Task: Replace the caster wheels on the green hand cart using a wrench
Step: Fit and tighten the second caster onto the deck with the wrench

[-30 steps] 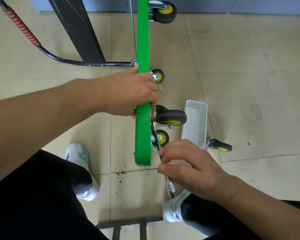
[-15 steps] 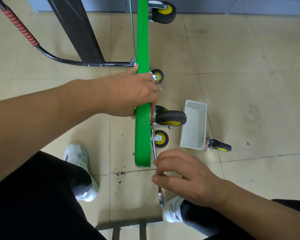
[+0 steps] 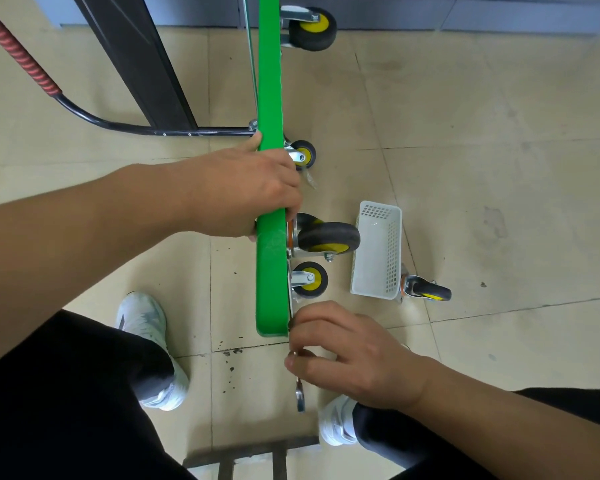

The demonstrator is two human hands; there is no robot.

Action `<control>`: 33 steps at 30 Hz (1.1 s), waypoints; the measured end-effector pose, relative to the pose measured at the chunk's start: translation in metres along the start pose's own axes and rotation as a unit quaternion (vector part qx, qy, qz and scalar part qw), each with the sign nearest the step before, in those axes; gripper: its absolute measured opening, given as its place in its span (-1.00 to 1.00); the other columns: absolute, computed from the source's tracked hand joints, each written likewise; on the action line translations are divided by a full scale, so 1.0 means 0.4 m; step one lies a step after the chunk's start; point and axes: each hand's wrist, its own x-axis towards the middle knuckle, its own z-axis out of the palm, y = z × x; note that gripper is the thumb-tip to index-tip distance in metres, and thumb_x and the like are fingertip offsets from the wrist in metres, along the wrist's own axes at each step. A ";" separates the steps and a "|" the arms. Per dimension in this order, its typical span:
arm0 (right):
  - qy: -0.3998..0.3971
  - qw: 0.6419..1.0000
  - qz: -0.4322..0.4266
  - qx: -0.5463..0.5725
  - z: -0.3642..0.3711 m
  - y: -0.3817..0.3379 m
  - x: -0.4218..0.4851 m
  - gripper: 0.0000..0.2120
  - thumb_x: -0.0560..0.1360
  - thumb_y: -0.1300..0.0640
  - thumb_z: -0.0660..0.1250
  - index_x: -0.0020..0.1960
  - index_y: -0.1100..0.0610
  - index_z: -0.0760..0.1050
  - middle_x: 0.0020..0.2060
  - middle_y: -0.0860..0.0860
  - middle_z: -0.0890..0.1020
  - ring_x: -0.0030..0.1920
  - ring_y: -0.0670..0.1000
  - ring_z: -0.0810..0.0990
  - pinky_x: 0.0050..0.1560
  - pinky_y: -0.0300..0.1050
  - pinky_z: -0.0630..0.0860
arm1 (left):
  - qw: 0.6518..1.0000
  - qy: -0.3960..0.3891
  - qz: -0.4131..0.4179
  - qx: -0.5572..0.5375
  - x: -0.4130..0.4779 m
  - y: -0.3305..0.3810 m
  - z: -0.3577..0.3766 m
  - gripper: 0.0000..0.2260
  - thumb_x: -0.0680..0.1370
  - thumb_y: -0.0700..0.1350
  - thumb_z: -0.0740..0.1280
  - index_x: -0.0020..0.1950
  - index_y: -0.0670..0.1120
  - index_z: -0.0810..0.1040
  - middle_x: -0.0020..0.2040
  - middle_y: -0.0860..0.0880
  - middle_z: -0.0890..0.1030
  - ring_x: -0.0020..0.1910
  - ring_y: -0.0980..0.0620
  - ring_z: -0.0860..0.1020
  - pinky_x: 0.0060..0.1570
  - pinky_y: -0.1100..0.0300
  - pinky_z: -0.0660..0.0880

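The green hand cart (image 3: 270, 81) stands on its edge, its deck running away from me. My left hand (image 3: 246, 192) grips the deck's top edge at mid length. A large black caster with a yellow hub (image 3: 328, 237) sticks out to the right just below that hand. My right hand (image 3: 343, 355) pinches a slim metal wrench (image 3: 300, 396) close against the cart's near corner; the wrench's upper end is hidden behind the fingers and the deck. Another large caster (image 3: 312, 27) is mounted at the far end.
A white perforated basket (image 3: 378, 251) lies on the tiled floor to the right, with a loose caster (image 3: 426, 292) beside it. Two smaller casters (image 3: 310, 278) lie near the cart. The black handle with red grip (image 3: 25, 60) curves off left. My white shoes flank the wrench.
My right hand has swung the wrench leftward, its free end moving from lower right to straight below the cart's corner. The left hand has kept its hold.
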 end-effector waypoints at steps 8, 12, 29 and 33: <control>0.009 1.000 0.006 -0.004 0.001 0.004 -0.005 -0.88 0.56 0.35 0.42 -0.12 0.22 0.68 -0.10 0.13 0.66 0.01 0.18 0.62 -0.14 -0.09 0.51 | 1.000 0.000 -0.003 -0.010 0.001 -0.003 0.000 -0.63 0.39 0.00 0.57 0.12 0.19 0.53 0.13 0.15 0.52 0.34 0.07 0.35 0.45 -0.37 0.17; 0.000 1.000 0.014 -0.012 0.022 0.030 -0.023 -0.87 0.54 0.37 0.43 -0.17 0.23 0.64 -0.08 0.14 0.66 0.03 0.20 0.61 -0.13 -0.01 0.53 | 1.000 0.002 -0.005 -0.011 0.003 0.000 0.001 -0.63 0.40 0.00 0.56 0.12 0.18 0.53 0.13 0.15 0.52 0.33 0.07 0.35 0.46 -0.34 0.15; 0.067 0.989 0.043 0.126 -0.022 0.041 0.035 -0.89 0.61 0.31 0.34 0.12 0.25 0.59 -0.03 0.25 0.65 0.05 0.29 0.64 0.05 0.16 0.55 | 1.000 -0.002 -0.001 -0.003 0.003 -0.003 -0.001 -0.61 0.38 0.00 0.58 0.13 0.17 0.54 0.15 0.12 0.54 0.36 0.02 0.36 0.41 -0.42 0.21; 0.100 0.980 0.053 0.161 -0.051 0.063 0.079 -0.91 0.59 0.33 0.36 0.08 0.28 0.60 -0.03 0.25 0.65 0.02 0.26 0.65 0.04 0.15 0.56 | 1.000 0.003 -0.003 0.002 0.005 -0.001 -0.001 -0.63 0.40 0.02 0.56 0.14 0.15 0.54 0.14 0.11 0.53 0.36 0.01 0.36 0.41 -0.42 0.20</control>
